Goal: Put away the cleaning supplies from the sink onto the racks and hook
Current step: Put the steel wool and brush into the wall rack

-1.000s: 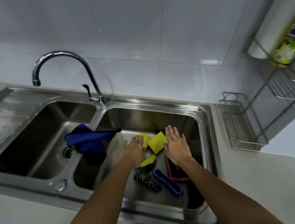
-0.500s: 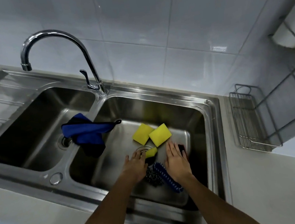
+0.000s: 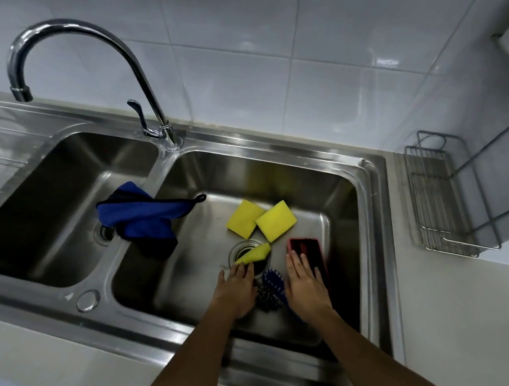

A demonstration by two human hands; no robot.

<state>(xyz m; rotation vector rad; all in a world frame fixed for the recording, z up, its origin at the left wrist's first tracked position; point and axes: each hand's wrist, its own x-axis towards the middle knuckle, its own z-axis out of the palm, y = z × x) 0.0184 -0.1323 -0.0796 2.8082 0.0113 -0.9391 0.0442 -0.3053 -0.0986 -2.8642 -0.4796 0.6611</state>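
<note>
Both forearms are seen entering from 6 o'clock, cut off at the frame's lower edge. The left hand (image 3: 237,290) and right hand (image 3: 304,282) are held flat with fingers extended over the right basin of the steel sink (image 3: 372,211), nothing gripped. Between them a steel wool scourer (image 3: 266,297) and a blue brush (image 3: 275,281) are partly hidden by the hands. Under the right fingertips lies a red-edged black scrubber (image 3: 305,245), its near end covered. At 12 o'clock from the left hand, a yellow sponge (image 3: 253,254) is tilted over the drain. Farther on, two flat yellow sponges (image 3: 261,220) overlap. A blue cloth (image 3: 140,220) is draped over the divider at 10 o'clock. On the surface at 3 o'clock a wire rack (image 3: 438,200) stands, its upper part cut off.
</note>
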